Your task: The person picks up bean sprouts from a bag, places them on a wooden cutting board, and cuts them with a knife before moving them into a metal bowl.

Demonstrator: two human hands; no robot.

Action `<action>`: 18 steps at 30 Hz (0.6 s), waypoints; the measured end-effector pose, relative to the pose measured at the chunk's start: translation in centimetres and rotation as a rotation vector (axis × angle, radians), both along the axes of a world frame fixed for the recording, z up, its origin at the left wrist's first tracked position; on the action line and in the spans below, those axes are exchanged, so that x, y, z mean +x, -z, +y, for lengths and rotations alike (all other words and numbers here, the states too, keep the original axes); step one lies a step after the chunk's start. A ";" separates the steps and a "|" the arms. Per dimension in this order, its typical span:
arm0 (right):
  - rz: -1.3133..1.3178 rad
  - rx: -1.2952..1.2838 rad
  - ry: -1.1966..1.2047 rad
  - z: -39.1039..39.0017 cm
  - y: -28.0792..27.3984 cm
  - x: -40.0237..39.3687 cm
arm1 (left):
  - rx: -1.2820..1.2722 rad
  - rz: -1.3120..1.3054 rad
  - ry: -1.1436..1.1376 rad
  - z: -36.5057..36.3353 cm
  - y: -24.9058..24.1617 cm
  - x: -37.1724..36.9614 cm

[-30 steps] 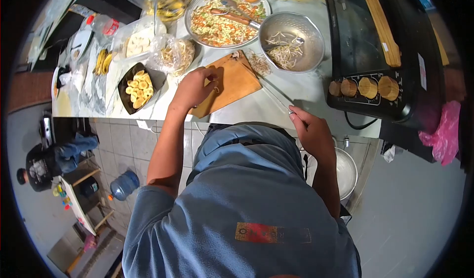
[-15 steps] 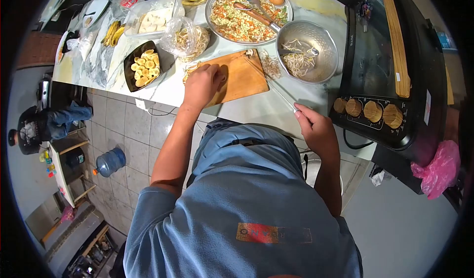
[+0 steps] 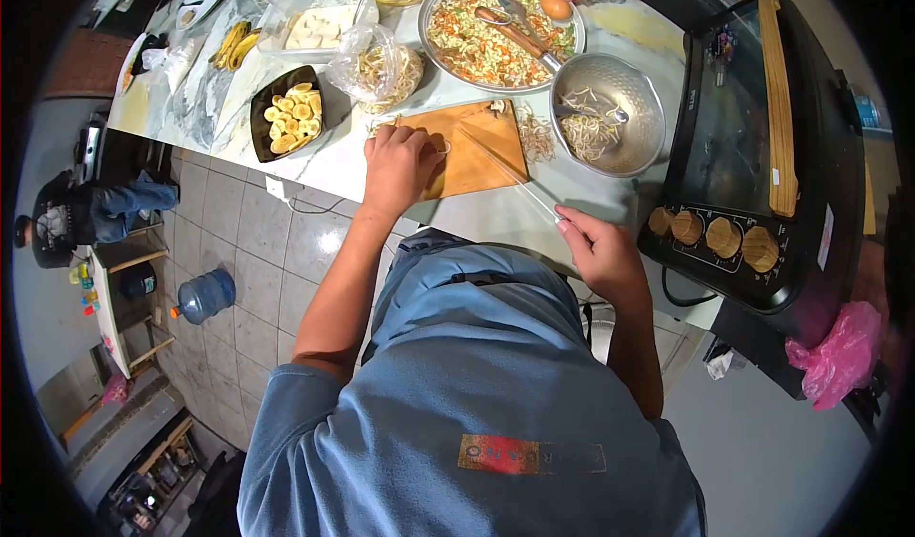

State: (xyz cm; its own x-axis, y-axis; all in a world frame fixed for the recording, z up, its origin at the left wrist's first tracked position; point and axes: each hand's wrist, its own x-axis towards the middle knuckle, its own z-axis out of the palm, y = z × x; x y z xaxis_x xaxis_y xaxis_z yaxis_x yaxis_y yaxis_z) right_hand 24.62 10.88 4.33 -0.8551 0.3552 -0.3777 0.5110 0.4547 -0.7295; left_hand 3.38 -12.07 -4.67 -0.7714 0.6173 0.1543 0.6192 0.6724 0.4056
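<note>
A wooden cutting board point(image 3: 481, 161) lies near the counter's front edge. Over its left end my left hand point(image 3: 393, 165) is closed, fingers curled, with a pale bean sprout point(image 3: 444, 146) showing beside the fingertips. My right hand point(image 3: 602, 251) grips the handle of a knife point(image 3: 515, 175), its thin blade reaching across the board's right part. A small heap of sprout scraps point(image 3: 536, 137) sits just right of the board. Beyond it, a metal bowl point(image 3: 640, 118) contains bean sprouts and a utensil. Behind the board stands a clear plastic bag of sprouts point(image 3: 386, 70).
A black bowl of sliced bananas point(image 3: 259, 122) is left of the board. Farther back are a plastic tub point(image 3: 276, 32) and a round tray point(image 3: 429, 46) of chopped vegetables with an egg. A toaster oven point(image 3: 729, 146) borders the right side. A person point(image 3: 105, 208) is at far left.
The knife has swung left, so its blade now lies over the board instead of at its right edge. My left hand stays at the board's left end. The whole view has shifted slightly.
</note>
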 end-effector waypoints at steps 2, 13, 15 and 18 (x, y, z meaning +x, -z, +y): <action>-0.016 0.000 -0.028 0.0 -0.3 -0.4 | 0.020 -0.025 -0.014 0.1 0.1 0.1; -0.113 0.080 -0.072 -0.4 -1.7 -2.1 | 0.019 -0.010 0.045 0.1 0.0 -0.4; -0.150 0.078 -0.072 -0.4 -2.0 -2.3 | 0.021 -0.019 0.048 0.1 0.2 -0.6; -0.175 0.073 -0.059 -0.4 -2.4 -2.5 | 0.028 0.039 0.048 -0.1 0.8 -1.0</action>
State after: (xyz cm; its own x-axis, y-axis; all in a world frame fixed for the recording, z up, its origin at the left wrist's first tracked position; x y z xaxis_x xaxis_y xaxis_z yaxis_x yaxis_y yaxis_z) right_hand 22.10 10.48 6.77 -0.7990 0.3379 -0.4975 0.5978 0.5363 -0.5958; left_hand 2.39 -12.12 -5.43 -0.7342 0.6484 0.2010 0.6660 0.6305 0.3987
